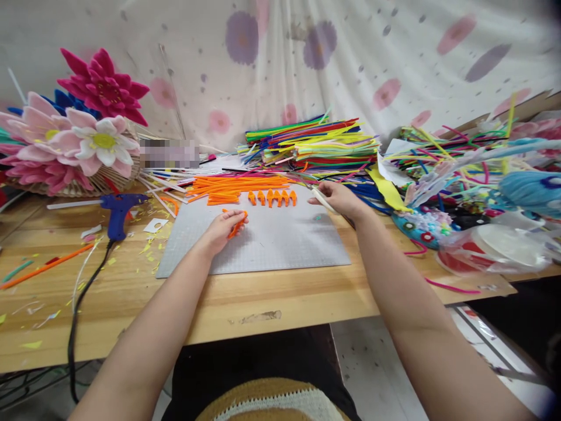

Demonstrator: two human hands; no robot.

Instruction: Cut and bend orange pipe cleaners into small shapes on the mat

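Note:
My left hand [220, 229] is closed on a bent orange pipe cleaner [238, 227], just above the left half of a grey cutting mat [280, 245]. Beyond the mat's right half, my right hand [337, 199] is wrapped round a white-handled tool [323, 200] with a thin metal end; its exact kind is hard to make out. Between the hands, several small shaped orange pieces [270, 198] lie in a row on the mat. Straight orange pipe cleaners [236, 186] are piled along its back edge.
A blue glue gun [117, 215] with a black cord stands at the left, near fuzzy flowers [103, 140]. Bundles of coloured pipe cleaners [324, 143] lie at the back. A plastic-wrapped tub [495, 248] and finished decorations crowd the right side. Yellow scraps litter the left tabletop.

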